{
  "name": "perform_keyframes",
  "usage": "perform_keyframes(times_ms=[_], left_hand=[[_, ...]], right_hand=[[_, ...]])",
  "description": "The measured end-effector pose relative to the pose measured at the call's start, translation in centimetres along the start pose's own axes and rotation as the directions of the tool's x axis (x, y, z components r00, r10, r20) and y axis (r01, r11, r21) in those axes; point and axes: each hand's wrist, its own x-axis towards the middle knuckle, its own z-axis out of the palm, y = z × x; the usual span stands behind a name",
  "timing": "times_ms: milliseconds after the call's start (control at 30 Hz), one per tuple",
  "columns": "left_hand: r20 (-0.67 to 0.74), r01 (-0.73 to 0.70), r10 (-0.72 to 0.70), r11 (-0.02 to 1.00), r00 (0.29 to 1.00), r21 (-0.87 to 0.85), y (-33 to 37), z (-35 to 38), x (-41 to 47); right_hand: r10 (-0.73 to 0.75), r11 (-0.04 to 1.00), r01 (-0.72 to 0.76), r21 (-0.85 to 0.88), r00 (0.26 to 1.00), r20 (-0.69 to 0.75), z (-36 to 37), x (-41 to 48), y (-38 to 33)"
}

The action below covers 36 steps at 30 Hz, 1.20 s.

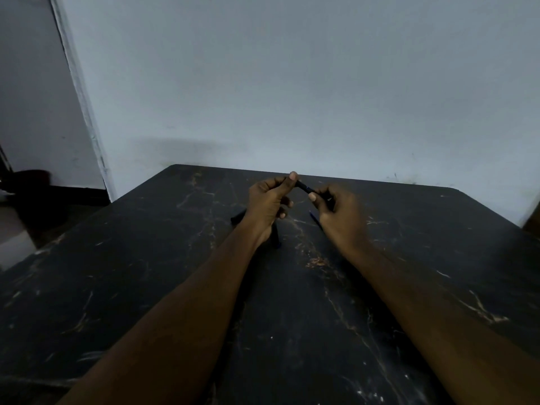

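Observation:
A thin dark pen [304,187] is held above the far part of a black marble-patterned table [146,273]. My left hand [267,201] pinches its left end between thumb and fingers. My right hand [336,210] grips its right end, thumb on top. Most of the pen is hidden inside the two hands. Both forearms reach forward over the table.
Several dark pen-like objects lie on the table under the hands: one [238,216] left of my left wrist, one [276,236] beneath it, and a bluish one [315,220] by my right hand. A pale wall [292,83] stands behind the table; floor shows at left.

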Motion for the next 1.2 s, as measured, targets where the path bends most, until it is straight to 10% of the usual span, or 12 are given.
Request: perform_keyframes(times_ms=[933,1200], left_hand=[[-0.153,-0.067,0.135,0.92,0.979,0.386,1.8,-3.7,1.0],[-0.088,0.049,0.079,0.404,0.993,0.913,0.7,-6.9,1.3]], right_hand=[[0.037,0.998,-0.036,0.06,0.999,-0.012,0.6,-0.3,1.3],[0.052,0.997,-0.051,0.056,0.999,-0.011,0.6,-0.2,1.5]])
